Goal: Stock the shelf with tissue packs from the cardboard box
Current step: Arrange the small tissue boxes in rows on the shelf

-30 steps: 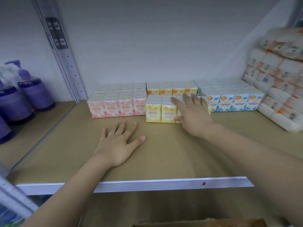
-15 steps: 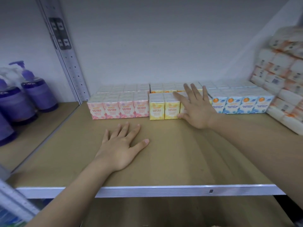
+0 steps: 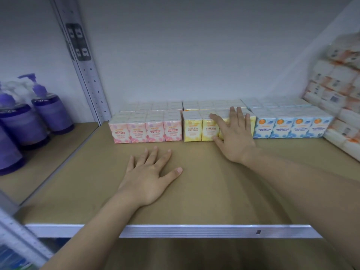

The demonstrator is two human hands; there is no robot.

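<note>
Right hand (image 3: 234, 141): fingers straight, spread, pressing the yellow tissue packs (image 3: 192, 126). Left hand (image 3: 150, 177): flat, fingers apart, on the shelf (image 3: 214, 191), nearer its front edge.

Plain grey-white back wall (image 3: 194, 55); perforated metal upright (image 3: 91, 82) at left; tan shelf board (image 3: 214, 191) with ribbed metal front edge (image 3: 194, 230).

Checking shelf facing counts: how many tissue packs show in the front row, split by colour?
Pink rose scented packs: 4
Yellow floral bliss packs: 4, with the right hand flat against the right-side ones, so that count is less certain
Blue fragrance free packs: 4
Total: 12 in the front row. More rows stand behind; their counts cannot be told.
</note>
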